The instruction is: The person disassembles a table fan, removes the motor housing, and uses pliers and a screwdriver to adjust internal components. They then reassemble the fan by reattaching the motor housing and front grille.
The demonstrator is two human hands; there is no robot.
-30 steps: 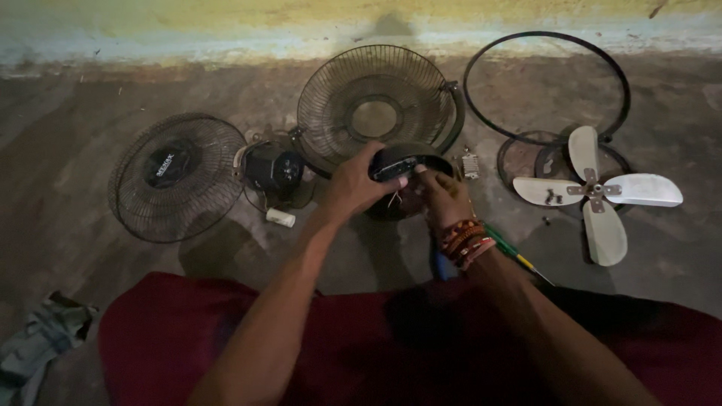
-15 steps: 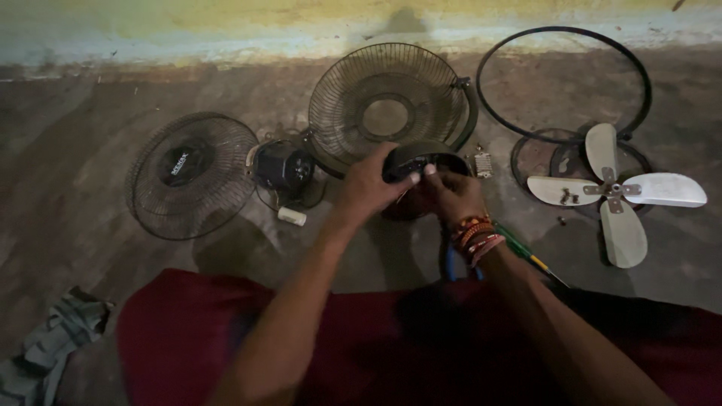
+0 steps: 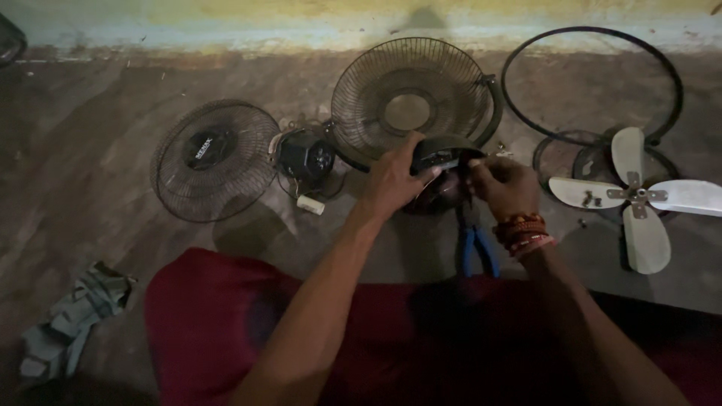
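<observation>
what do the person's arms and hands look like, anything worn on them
Both forearms are bare, with no sleeves or gloves in view. The left hand wears nothing that shows. The right hand has a stack of bangles and bead bracelets at the wrist, in red, orange and pale tones. No rings or watch can be made out in the dim light.

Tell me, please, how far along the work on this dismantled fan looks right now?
Done: both wire guards, the ring and the white blade lie separated on the floor. In hand: left hand steadies the dark motor housing; right hand works at its edge. Left: the housing remains closed; blue-handled pliers lie unused.
</observation>
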